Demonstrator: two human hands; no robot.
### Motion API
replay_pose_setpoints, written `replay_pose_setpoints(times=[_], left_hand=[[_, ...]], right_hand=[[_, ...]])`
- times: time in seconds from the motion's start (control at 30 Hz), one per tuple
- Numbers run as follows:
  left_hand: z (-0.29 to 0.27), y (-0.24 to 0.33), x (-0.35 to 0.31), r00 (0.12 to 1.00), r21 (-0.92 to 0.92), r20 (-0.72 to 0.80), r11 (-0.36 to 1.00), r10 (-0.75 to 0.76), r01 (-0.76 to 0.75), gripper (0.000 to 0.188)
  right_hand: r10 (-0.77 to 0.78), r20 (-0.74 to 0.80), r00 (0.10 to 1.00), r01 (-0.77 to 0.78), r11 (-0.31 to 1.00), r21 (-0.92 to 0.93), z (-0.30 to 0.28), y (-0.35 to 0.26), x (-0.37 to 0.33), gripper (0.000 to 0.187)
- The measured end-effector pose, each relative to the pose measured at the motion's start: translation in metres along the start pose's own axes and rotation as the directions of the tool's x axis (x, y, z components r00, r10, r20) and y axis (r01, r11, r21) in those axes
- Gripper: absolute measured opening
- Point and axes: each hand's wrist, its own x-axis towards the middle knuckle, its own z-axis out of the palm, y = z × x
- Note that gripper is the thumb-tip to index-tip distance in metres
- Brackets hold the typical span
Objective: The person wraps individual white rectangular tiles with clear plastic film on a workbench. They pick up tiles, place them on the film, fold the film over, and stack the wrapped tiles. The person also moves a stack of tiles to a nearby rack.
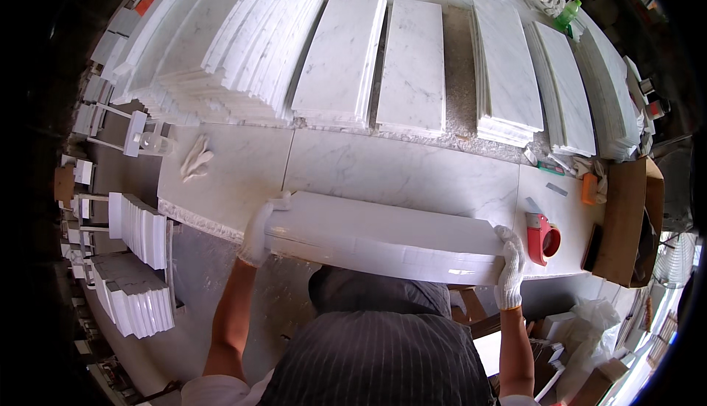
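A long white box-like package (383,238), its side glossy as if taped or wrapped, lies along the near edge of the marble worktop (398,170). My left hand (258,231), in a white knit glove, grips its left end. At the opposite end my right hand (509,267), gloved the same way, is closed round the corner. Most fingertips are hidden behind the package. To the right of it stands a red tape dispenser (541,239) with a roll on it.
Stacks of white marble slabs (412,67) line the far side. A loose glove (197,159) lies at the left of the worktop. An open cardboard box (626,222) stands at the right, near an orange item (589,189). More slabs (132,295) stand at lower left.
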Motion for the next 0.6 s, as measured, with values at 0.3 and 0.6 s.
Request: replay_pose_setpoints(times=[0.3,0.6], left_hand=[[-0.067,-0.059,-0.004,0.941,-0.099,0.232,0.968,0.248,-0.231,0.047],[-0.055,-0.024,0.009,0.989,-0.18,-0.119,0.982,-0.086,0.064,0.058]], right_hand=[[0.242,0.162,0.957,-0.284,0.899,0.334,0.0,-0.001,-0.043,0.067],[0.563,0.406,0.72,-0.694,0.576,0.431,-0.037,0.032,-0.016,0.065]])
